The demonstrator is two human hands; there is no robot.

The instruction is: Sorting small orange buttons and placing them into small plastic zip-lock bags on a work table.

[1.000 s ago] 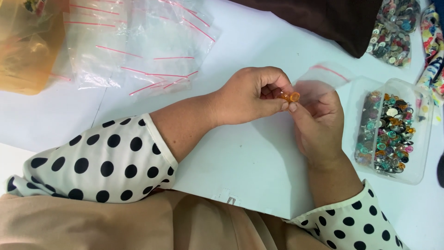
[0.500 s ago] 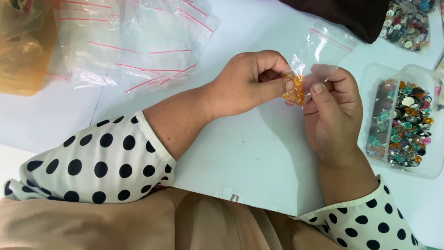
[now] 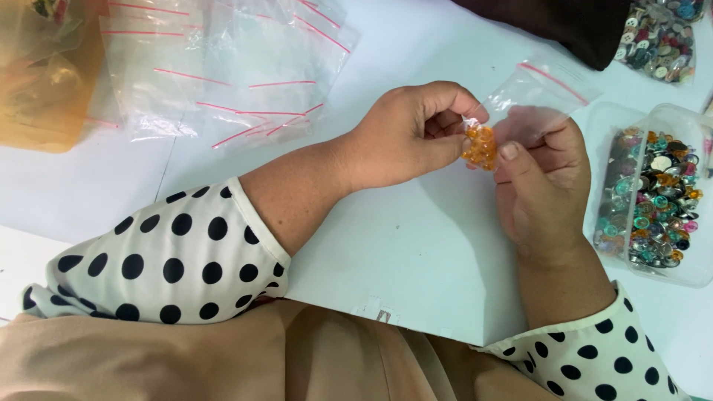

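My left hand point(image 3: 405, 137) and my right hand point(image 3: 538, 186) meet over the white table point(image 3: 416, 252). Between their fingertips is a small clear zip bag point(image 3: 538, 93) with a red strip at its mouth. A cluster of orange beads point(image 3: 480, 146) sits in the bag's lower corner. My left thumb and fingers pinch the bag at the beads. My right thumb presses the bag from the other side, and the bag's upper part sticks up behind my right hand.
A clear plastic tray point(image 3: 653, 197) of mixed coloured buttons lies right of my right hand. More buttons point(image 3: 661, 33) and a dark cloth point(image 3: 564, 26) lie at the back right. Several empty zip bags point(image 3: 223, 67) and an orange bag point(image 3: 44, 74) lie at the back left.
The small bag has come up between both hands. The orange beads, first pinched at my fingertips, are now gathered in the bag's corner. My hands have shifted slightly toward the middle.
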